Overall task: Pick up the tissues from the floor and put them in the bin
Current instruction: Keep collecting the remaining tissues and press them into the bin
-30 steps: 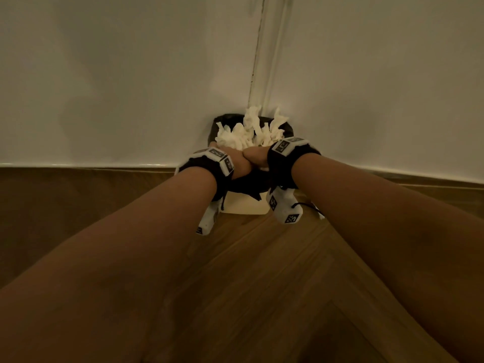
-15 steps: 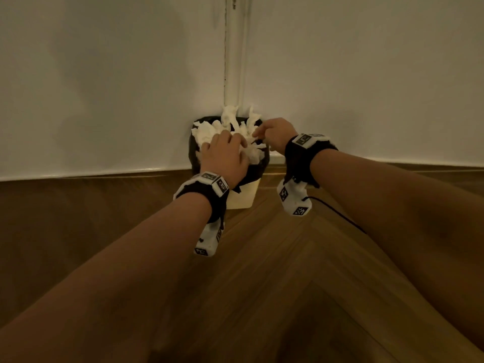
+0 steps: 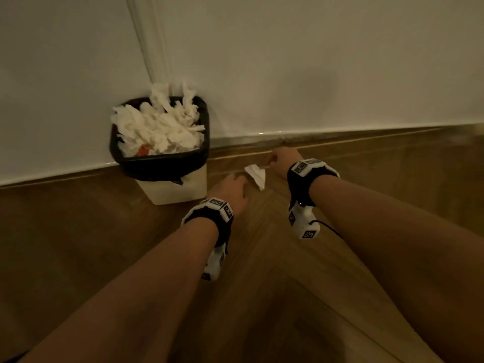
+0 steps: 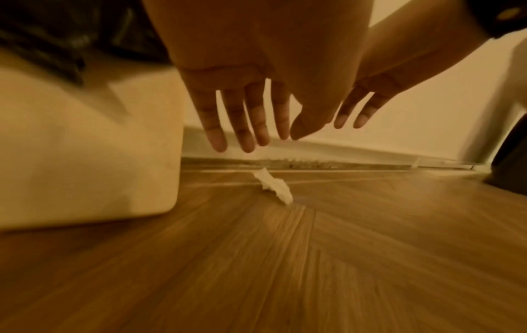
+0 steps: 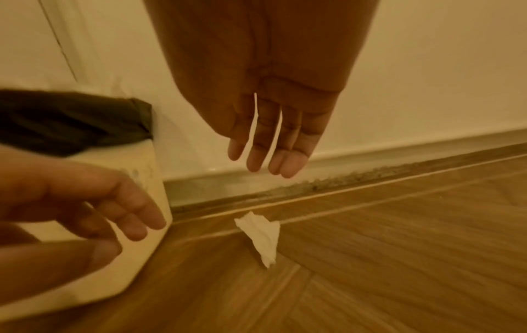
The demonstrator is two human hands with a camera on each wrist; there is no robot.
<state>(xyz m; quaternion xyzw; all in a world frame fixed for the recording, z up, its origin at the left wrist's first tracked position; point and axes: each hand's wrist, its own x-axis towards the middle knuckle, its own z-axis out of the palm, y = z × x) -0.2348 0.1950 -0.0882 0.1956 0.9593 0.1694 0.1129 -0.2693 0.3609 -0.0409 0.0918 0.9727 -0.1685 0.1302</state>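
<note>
One tissue (image 5: 261, 236) lies on the floor (image 3: 262, 297), untouched beneath both spread, empty grips.

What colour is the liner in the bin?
Black; the liner shows best in the head view.

A brown wooden floor (image 3: 262, 297) with planks laid in a herringbone pattern runs up to a white wall. A cream plastic bin (image 3: 172, 189) lined with a black bag stands on it, pushed into the wall corner and heaped with white tissues. To the right of the bin, near the foot of the wall, one small crumpled white tissue (image 3: 256, 174) lies on the planks, apart from the bin.
</note>
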